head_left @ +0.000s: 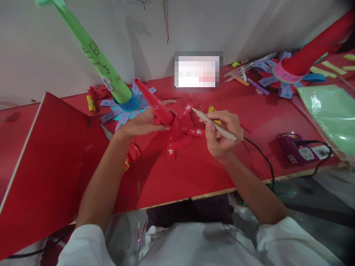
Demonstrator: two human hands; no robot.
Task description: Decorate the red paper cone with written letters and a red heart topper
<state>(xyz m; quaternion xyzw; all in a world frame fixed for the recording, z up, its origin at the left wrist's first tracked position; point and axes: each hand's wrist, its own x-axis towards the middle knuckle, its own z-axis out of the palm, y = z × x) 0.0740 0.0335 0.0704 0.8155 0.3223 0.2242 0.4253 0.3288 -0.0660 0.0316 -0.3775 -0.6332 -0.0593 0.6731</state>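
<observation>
My left hand (141,122) is around the lower part of a red paper cone (156,105), its fingers stretched behind and its thumb in front; whether it presses on the cone I cannot tell. The cone rises, tilted left, from a red paper base with strips (191,130) marked with white stars and letters. In my right hand (224,135) is a beige pen-shaped tool (216,127), its pointed tip toward the upper star strip, apart from it. Just behind that hand lies a small yellow object (212,110), partly hidden.
A green paper cone (97,62) in a blue ring stands at left, near a yellow glue stick (91,104), scissors (134,153) and a red board (50,159). A lit screen (197,72) leans at the wall. At right are a purple power box (295,149) with a black cable and another red cone (318,48).
</observation>
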